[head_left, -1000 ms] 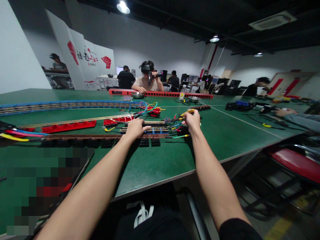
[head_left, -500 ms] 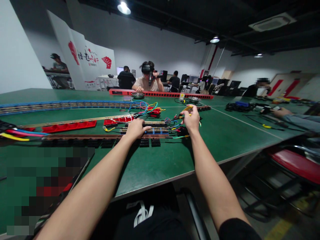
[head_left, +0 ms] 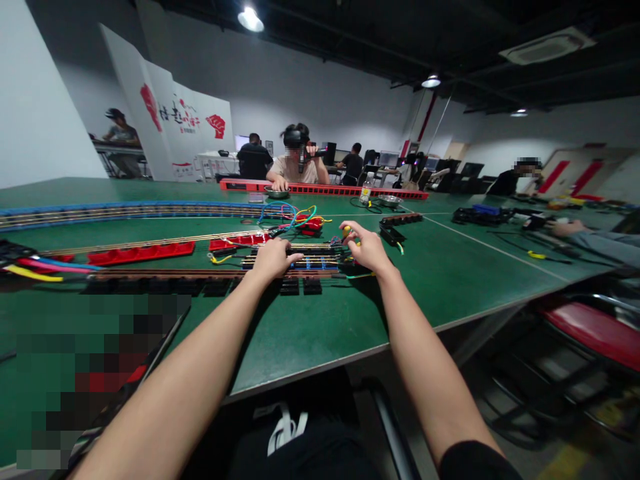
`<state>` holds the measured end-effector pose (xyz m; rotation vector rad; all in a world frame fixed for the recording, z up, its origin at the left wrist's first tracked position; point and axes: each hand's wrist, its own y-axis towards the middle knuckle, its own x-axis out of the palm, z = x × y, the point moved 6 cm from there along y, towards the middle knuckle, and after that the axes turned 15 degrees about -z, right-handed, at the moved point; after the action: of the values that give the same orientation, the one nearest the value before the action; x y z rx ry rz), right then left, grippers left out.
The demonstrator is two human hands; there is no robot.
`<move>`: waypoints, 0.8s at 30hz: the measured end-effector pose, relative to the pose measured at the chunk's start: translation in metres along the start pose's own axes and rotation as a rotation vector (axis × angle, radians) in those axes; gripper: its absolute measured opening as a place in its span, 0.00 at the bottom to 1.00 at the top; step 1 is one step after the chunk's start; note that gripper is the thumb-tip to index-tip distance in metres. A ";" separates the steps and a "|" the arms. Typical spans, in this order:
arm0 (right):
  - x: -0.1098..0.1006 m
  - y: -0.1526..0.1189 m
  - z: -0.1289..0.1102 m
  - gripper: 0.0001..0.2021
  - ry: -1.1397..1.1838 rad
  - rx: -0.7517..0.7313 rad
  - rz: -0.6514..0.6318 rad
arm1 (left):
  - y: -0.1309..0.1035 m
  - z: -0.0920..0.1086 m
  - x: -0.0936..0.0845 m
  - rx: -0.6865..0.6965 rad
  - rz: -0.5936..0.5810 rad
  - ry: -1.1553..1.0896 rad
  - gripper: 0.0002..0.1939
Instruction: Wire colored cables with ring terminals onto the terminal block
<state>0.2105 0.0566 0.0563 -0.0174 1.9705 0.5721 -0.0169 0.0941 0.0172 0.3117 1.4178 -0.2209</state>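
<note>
My left hand (head_left: 274,259) lies on a long dark assembly with metal rods (head_left: 220,273), its thumb pointing right and the other fingers partly hidden. To its right, my right hand (head_left: 369,250) is curled over the cable end of the assembly, around a small yellow object (head_left: 347,231) that I cannot make out fully. Blue clips (head_left: 316,261) show between the hands. Behind them are looped coloured wires (head_left: 313,213) and a red piece (head_left: 253,240).
A curved blue rail (head_left: 125,212) runs along the left. Farther back lie a long red rail (head_left: 350,192), a metal bowl (head_left: 277,193) and a bottle (head_left: 367,189). Black cables (head_left: 483,215) lie at the right. Another person sits opposite, and a person's hand (head_left: 565,228) is at the far right.
My right hand has moved left and slightly down, uncovering a dark piece to its right. The left hand has stayed in nearly the same place.
</note>
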 end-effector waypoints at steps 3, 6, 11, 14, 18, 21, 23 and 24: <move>0.012 0.000 -0.016 0.23 -0.178 -0.038 -0.138 | -0.001 0.001 -0.001 0.003 0.009 -0.003 0.25; 0.024 0.000 -0.028 0.23 -0.300 -0.094 -0.242 | -0.002 0.001 -0.001 -0.003 0.006 -0.008 0.24; 0.034 0.002 -0.032 0.23 -0.327 -0.141 -0.308 | -0.001 0.001 0.000 0.000 0.012 -0.014 0.24; 0.035 0.002 -0.033 0.24 -0.322 -0.154 -0.329 | -0.001 0.000 0.000 0.002 0.018 -0.005 0.25; 0.036 0.001 -0.036 0.24 -0.283 -0.213 -0.388 | -0.001 0.000 0.000 0.002 0.025 -0.007 0.25; 0.038 0.001 -0.036 0.25 -0.244 -0.265 -0.423 | -0.001 0.000 0.000 0.006 0.037 -0.011 0.25; 0.039 0.001 -0.033 0.26 -0.241 -0.278 -0.445 | 0.000 -0.001 0.001 0.004 0.039 -0.008 0.25; 0.040 0.001 -0.032 0.26 -0.244 -0.279 -0.457 | 0.000 -0.001 0.001 0.002 0.037 -0.005 0.25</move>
<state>0.1648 0.0544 0.0338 -0.5329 1.5672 0.5127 -0.0180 0.0943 0.0160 0.3388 1.4058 -0.1930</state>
